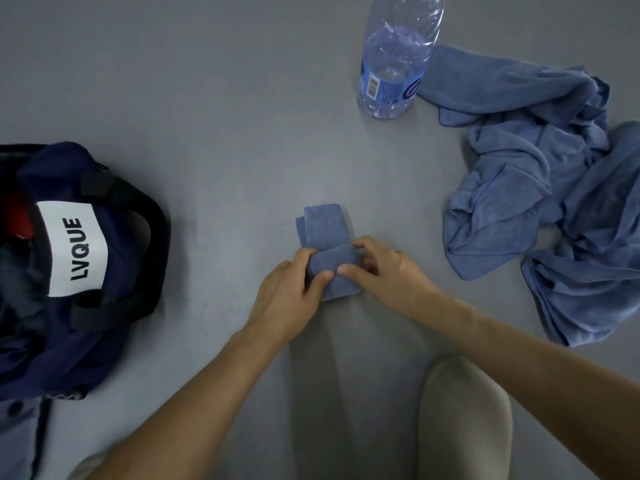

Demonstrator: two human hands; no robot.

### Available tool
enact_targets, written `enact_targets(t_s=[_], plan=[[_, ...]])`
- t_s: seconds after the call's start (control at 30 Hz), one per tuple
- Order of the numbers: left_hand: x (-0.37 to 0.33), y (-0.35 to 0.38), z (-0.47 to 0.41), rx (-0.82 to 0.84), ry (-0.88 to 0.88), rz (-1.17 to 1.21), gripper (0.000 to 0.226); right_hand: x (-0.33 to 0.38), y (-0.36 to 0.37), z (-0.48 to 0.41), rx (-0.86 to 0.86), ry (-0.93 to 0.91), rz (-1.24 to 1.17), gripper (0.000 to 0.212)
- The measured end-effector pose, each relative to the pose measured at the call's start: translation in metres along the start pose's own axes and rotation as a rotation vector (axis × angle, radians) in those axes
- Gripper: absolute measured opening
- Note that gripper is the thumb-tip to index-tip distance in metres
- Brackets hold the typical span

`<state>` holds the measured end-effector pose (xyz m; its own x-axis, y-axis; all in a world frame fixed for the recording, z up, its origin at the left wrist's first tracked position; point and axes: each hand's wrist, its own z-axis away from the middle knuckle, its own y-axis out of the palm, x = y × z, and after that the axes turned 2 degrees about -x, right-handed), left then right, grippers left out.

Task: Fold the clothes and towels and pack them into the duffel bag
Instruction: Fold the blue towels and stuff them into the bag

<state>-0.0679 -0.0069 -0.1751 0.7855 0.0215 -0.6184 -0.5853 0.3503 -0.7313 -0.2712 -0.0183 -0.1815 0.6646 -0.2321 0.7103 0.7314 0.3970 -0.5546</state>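
Observation:
A small blue towel (323, 230) lies on the grey floor in the middle of the view, folded into a narrow strip with its near end rolled up. My left hand (289, 294) grips the roll from the left, thumb on top. My right hand (379, 268) pinches the roll from the right, thumb on top and fingers behind it. A navy duffel bag (114, 237) with a white LVQUE label lies open at the left, with dark and red items inside. A heap of crumpled blue towels (540, 188) lies at the right.
A clear plastic water bottle (394, 60) stands at the top, just left of the towel heap. A beige shoe (464, 420) is at the bottom right. A light blue garment (17, 438) shows at the bottom left corner under the bag.

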Motion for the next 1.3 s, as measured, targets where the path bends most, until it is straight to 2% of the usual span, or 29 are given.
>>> enact_targets(t_s=[0.07,0.13,0.23,0.33,0.4,0.47,0.57,0.6,0.63,0.7,0.77,0.83,0.9,0.97,1.03,1.1,1.13,1.2,1.23,1.3], plan=[[-0.002,-0.001,-0.006,0.043,-0.050,0.012,0.027,0.002,0.007,0.009,-0.143,-0.110,0.154,0.058],[-0.004,-0.002,-0.014,0.063,-0.082,0.008,0.026,-0.002,0.011,0.016,-0.245,-0.298,0.295,0.064],[-0.005,-0.003,-0.023,0.054,-0.110,-0.036,0.028,-0.019,0.009,0.017,-0.193,-0.527,0.535,0.083],[-0.004,-0.001,-0.023,-0.106,-0.061,-0.085,0.036,-0.027,0.007,0.007,-0.128,-0.508,0.640,0.101],[-0.005,0.001,-0.020,-0.243,0.086,-0.137,0.035,-0.023,0.010,-0.001,-0.150,-0.502,0.647,0.099],[-0.002,0.004,-0.015,-0.278,0.241,-0.198,0.038,-0.018,0.011,-0.008,-0.187,-0.497,0.612,0.090],[0.015,0.006,-0.012,-0.124,0.263,-0.218,0.078,-0.016,0.010,-0.012,-0.173,-0.481,0.544,0.078],[0.020,0.008,-0.013,-0.083,0.258,-0.220,0.085,-0.014,0.009,-0.013,-0.159,-0.483,0.508,0.076],[0.022,0.009,-0.014,-0.063,0.247,-0.200,0.083,-0.010,0.007,-0.013,-0.142,-0.487,0.460,0.073],[0.016,0.002,-0.022,-0.022,0.149,-0.120,0.062,0.000,-0.001,-0.015,-0.108,-0.463,0.380,0.071],[0.010,-0.007,-0.027,0.041,0.076,-0.014,0.052,0.004,-0.011,-0.018,-0.015,-0.433,0.374,0.072],[0.004,-0.020,-0.029,0.084,0.031,0.120,0.044,0.007,-0.015,-0.019,-0.026,-0.508,0.428,0.071],[0.002,-0.028,-0.029,0.123,-0.005,0.164,0.038,0.008,-0.013,-0.020,-0.089,-0.571,0.482,0.060],[0.001,-0.025,-0.025,0.075,-0.112,0.168,0.053,0.015,-0.011,-0.021,-0.100,-0.497,0.394,0.049],[-0.004,-0.021,-0.015,-0.058,-0.405,0.362,0.075,0.023,-0.011,-0.023,-0.101,-0.264,0.244,0.046],[-0.014,-0.022,-0.001,-0.037,-0.653,0.656,0.069,0.033,-0.008,-0.022,-0.052,-0.046,-0.020,0.035],[-0.021,-0.027,0.005,0.024,-0.685,0.772,0.057,0.039,-0.005,-0.020,-0.015,0.006,-0.155,0.027],[-0.032,-0.049,0.016,0.058,-0.644,0.869,0.042,0.061,-0.001,-0.015,0.046,0.038,-0.344,0.019],[-0.036,-0.066,0.020,0.053,-0.606,0.894,0.040,0.075,-0.003,-0.012,0.076,0.047,-0.423,0.016],[-0.040,-0.113,0.030,0.018,-0.542,0.880,0.045,0.116,-0.010,-0.009,0.178,0.028,-0.545,0.024]])
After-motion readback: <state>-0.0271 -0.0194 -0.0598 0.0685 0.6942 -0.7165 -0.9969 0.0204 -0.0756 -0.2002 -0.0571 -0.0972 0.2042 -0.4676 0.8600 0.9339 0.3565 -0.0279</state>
